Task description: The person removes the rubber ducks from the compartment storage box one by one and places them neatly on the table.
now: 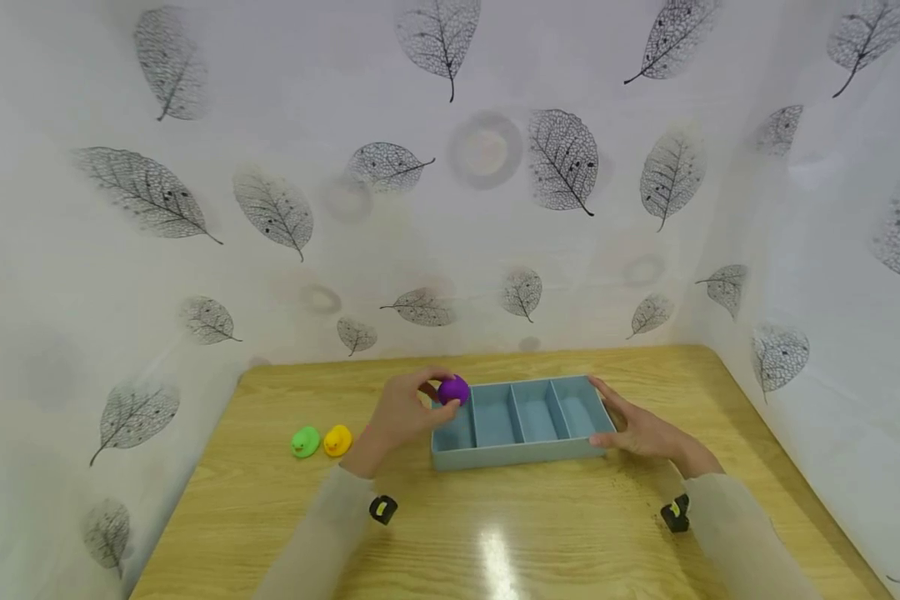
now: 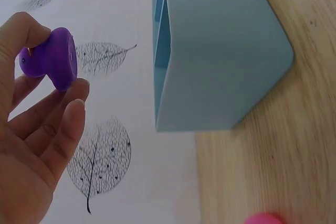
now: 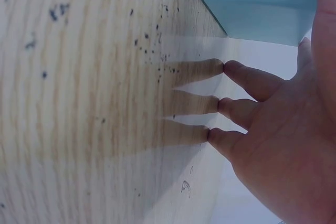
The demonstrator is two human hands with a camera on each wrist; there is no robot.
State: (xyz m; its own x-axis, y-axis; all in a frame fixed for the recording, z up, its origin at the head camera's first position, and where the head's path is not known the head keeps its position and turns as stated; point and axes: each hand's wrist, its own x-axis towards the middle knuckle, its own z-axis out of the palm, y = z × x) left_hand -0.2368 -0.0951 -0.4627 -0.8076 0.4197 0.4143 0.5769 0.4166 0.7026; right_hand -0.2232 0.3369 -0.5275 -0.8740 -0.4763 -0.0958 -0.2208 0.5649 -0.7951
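Observation:
My left hand (image 1: 405,410) pinches a purple rubber duck (image 1: 453,390) between thumb and fingers, above the left end of a light blue divided box (image 1: 521,452). In the left wrist view the duck (image 2: 63,59) lies on its side in the fingers, its flat base facing the box (image 2: 226,51). My right hand (image 1: 641,429) holds the box's right end, thumb at the near corner and index finger at the far one. Its other three fingers (image 3: 239,113) are spread, their tips on the table, in the right wrist view.
A green duck (image 1: 305,442) and a yellow duck (image 1: 337,440) stand on the wooden table (image 1: 450,525), left of the box. A pink thing (image 2: 265,219) shows partly at the left wrist view's bottom edge. Leaf-printed white sheeting (image 1: 480,233) encloses the table's back and sides.

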